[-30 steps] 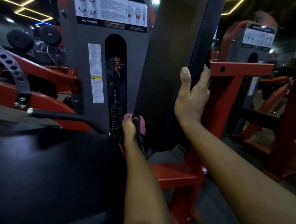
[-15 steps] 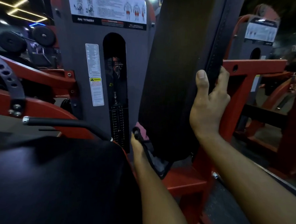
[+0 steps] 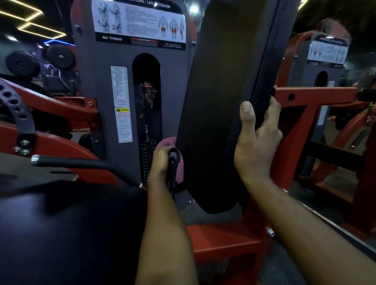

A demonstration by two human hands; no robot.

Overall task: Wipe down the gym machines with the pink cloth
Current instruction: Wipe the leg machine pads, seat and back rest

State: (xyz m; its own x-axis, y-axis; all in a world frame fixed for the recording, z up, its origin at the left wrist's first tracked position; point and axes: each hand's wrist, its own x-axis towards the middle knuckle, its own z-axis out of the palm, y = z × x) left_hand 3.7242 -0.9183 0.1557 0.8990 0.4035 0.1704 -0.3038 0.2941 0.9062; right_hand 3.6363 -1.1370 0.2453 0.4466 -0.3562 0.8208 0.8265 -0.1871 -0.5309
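Note:
A tall black back pad (image 3: 220, 104) of a red and grey leg curl machine stands upright in the middle of the head view. My right hand (image 3: 256, 142) grips the pad's right edge, thumb on the front, fingers wrapped behind. My left hand (image 3: 160, 162) holds the pink cloth (image 3: 177, 161) against the pad's lower left edge, beside a black strap (image 3: 171, 170). Most of the cloth is hidden behind my hand and the pad.
The black seat pad (image 3: 56, 229) fills the lower left, with a black handle bar (image 3: 80, 163) above it. The grey weight-stack cover (image 3: 128, 90) with its instruction label stands behind. Red frame beams (image 3: 298, 118) and another machine (image 3: 326, 54) lie to the right.
My left hand with the cloth has slid a little up the pad's left edge. The view has shifted slightly; my right hand keeps its grip on the right edge.

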